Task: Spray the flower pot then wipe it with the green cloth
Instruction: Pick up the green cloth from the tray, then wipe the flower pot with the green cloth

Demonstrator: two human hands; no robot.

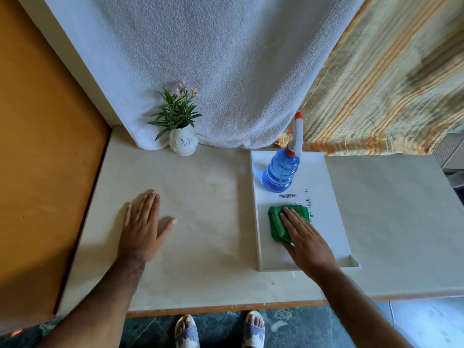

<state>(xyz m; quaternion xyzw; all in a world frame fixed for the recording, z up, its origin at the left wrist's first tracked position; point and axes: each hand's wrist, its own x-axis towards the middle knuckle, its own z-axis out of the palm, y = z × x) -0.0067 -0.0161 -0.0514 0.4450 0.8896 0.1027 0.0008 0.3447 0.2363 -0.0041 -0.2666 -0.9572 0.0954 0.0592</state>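
1. Light: bright, soft daylight; the striped curtain [391, 79] glows at upper right.
2. Shadows: faint and diffuse on the worktop [200, 197].
3. Glare: none strong; the spray bottle [281, 172] casts a blue tint.
4. Distortion: wide-angle bowing at the edges.
5. Focus: centre sharp, upper right corner smeared.

One head-worn wide-angle view looks steeply down from above the table [200, 187]. It faces the back wall, near enough that both forearms fill the lower frame.

table [200, 197]: cream | on it: flower pot [183, 143], white tray [331, 197], left hand [143, 222] flat
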